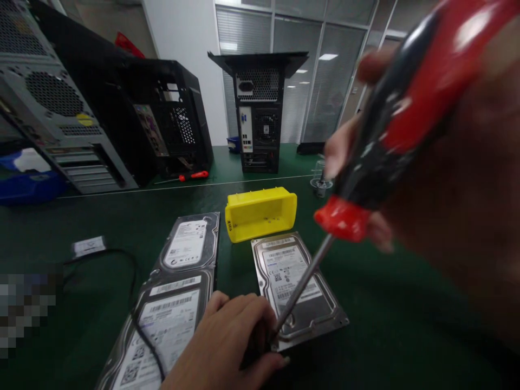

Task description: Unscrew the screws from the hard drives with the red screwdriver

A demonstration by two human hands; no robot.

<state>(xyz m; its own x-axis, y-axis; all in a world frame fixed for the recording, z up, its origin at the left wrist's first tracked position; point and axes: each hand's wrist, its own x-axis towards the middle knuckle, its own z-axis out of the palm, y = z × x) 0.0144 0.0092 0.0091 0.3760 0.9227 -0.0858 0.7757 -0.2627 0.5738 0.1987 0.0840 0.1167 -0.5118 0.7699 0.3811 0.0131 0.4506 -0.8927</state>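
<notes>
My right hand (442, 179), blurred and close to the camera, is wrapped round a red and black screwdriver (410, 108). Its metal shaft slants down to the near left corner of a hard drive (290, 271), which lies label up on the green table. At that corner my left hand (231, 338) is closed, its fingers curled over the drive's edge and the thumb below. The screwdriver's tip is partly hidden beside those fingers. Left of the hand, two more hard drives lie end to end, a far one (189, 241) and a near one (166, 319).
A yellow bin (260, 225) with a few tiny pieces sits behind the drive. A black cable (136, 303) crosses the near left drive. Computer cases (260, 114) stand at the back and left. Another red-handled screwdriver (195, 175) lies near them.
</notes>
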